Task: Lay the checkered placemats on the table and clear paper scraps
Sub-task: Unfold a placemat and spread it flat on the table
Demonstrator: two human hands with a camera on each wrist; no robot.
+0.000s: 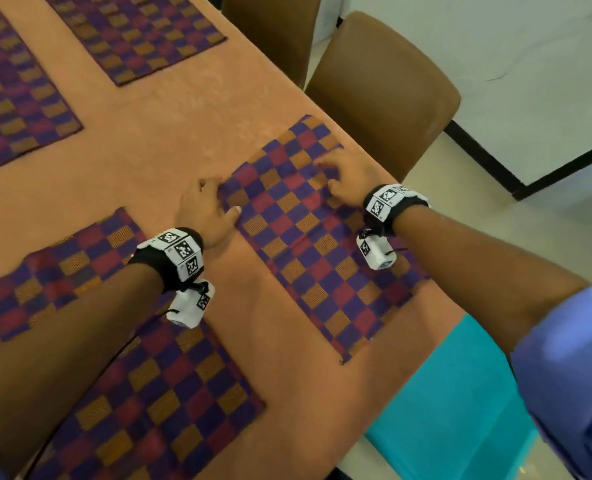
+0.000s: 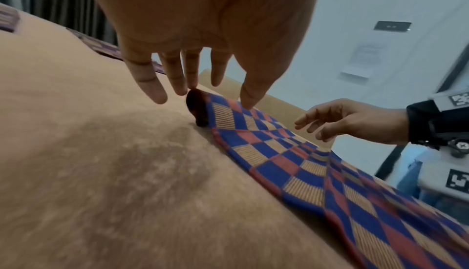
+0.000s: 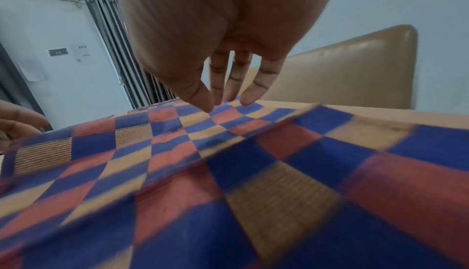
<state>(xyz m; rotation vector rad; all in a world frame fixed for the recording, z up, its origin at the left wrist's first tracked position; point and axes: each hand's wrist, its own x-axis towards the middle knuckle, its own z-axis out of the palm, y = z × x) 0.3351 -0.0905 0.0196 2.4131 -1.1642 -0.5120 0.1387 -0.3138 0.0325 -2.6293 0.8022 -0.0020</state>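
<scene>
I had both hands on the checkered placemat, which lay on the orange table at its edge, just in front of the nearer brown chair. My left hand sat at the mat's corner on the side away from that chair; in the left wrist view the fingers pointed down, spread and fairly straight, with the thumb tip on the cloth and that corner lifted off the table beneath them. My right hand was on the mat's end nearest the chair, fingers loosely extended, tips touching the weave; the cloth there was rumpled, not flat. I couldn't tell whether either hand actually pinched the fabric. Another placemat lay flat under my left forearm, farther from the chair, and two more, the upper-middle placemat and the far-left placemat, lay across the table. A teal seat showed below the table edge, beside the chair.
</scene>
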